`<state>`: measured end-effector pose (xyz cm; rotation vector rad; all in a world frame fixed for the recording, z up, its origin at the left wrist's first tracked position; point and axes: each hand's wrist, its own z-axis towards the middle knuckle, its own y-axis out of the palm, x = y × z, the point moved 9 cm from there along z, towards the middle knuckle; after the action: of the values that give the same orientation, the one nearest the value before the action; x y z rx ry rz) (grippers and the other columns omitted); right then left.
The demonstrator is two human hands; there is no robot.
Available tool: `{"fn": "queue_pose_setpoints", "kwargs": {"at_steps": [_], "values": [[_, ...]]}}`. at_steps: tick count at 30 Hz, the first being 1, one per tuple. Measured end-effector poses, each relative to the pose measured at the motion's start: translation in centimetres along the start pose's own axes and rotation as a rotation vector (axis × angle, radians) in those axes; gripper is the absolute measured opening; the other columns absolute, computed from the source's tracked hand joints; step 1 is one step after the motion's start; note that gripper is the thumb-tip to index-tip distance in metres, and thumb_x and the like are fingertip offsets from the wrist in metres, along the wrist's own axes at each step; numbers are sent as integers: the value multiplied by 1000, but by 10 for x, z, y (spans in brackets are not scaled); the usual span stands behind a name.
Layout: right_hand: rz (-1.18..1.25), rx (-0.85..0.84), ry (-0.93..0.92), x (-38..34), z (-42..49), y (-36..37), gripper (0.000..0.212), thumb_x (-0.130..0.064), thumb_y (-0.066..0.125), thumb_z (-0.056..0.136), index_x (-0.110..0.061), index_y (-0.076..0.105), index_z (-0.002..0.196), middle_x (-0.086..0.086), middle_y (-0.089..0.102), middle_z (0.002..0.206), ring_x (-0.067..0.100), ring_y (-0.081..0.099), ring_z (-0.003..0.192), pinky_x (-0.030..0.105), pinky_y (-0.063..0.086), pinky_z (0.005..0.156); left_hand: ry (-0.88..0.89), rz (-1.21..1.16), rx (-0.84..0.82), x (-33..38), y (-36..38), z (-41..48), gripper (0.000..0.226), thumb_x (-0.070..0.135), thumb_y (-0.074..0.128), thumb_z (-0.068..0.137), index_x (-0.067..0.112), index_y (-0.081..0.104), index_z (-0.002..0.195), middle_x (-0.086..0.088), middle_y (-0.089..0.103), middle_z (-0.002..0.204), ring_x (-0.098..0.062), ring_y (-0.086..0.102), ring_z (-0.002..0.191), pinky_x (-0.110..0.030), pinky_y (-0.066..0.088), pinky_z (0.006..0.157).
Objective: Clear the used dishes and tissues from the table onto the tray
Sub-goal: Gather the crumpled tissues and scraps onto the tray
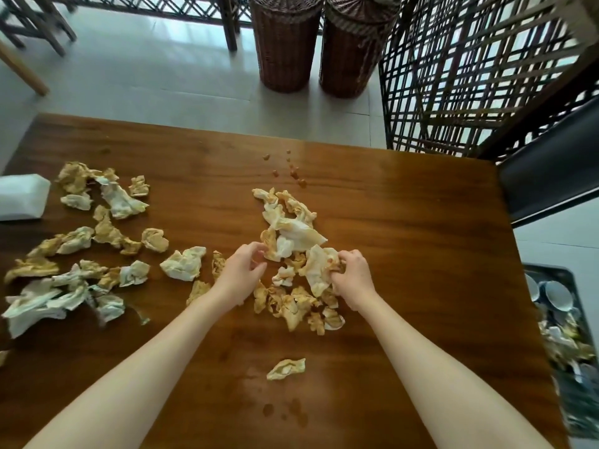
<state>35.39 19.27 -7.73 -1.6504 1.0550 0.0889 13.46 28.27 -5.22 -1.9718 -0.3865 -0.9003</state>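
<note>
Hands (241,273) (351,280) seemingly grip crumpled, yellow-stained tissues (293,234).

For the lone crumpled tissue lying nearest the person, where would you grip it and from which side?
Probably pinch the lone tissue from above at its puffed middle folds; it lies low and alone on the table.

On the wooden table (405,254), a central heap of stained tissues (291,234); left hand (241,270) curled against its left edge, right hand (351,277) gripping a crumpled sheet (316,270). More scattered tissues (74,241) far left; off the right edge, a tray (551,269) holding bowls (558,294).
</note>
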Motion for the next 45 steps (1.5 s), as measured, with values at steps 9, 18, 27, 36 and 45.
{"fn": "queue_pose_setpoints", "kwargs": {"at_steps": [9,18,27,36,45], "values": [[136,147,5,18,-27,-48,22,-10,65,84,-14,66,105,-1,54,100,14,54,92,21,44,73,59,-10,-35,22,22,-22,26,12,56,94,19,56,119,1,56,111,-4,57,84,-8,42,62],[114,201,24,62,-62,-69,24,-11,68,82,-15,67,106,-3,55,102,12,52,94,23,44,76,82,233,-171,54,73,-41,72,31,73,79,26,37,142,-4,36,141,-23,35,129,-42,36,107],[150,257,90,111,-89,-91,23,-11,69,83,-15,67,106,-4,54,102,10,52,91,11,40,66,156,476,-269,72,117,-35,97,42,77,72,30,18,148,-10,12,157,-30,14,143,-50,23,113],[149,299,177,146,-110,-101,27,-10,69,84,-12,66,110,-5,50,103,9,50,92,18,45,72,204,690,-365,73,140,-10,123,59,79,62,39,-5,149,-7,-21,158,-31,-21,144,-53,-3,115],[155,308,237,170,-121,-105,29,-12,71,83,-12,66,111,-5,51,103,9,50,91,16,44,70,228,718,-466,62,169,-4,123,58,80,60,36,0,150,-4,-23,157,-36,-22,142,-54,3,115]]}}
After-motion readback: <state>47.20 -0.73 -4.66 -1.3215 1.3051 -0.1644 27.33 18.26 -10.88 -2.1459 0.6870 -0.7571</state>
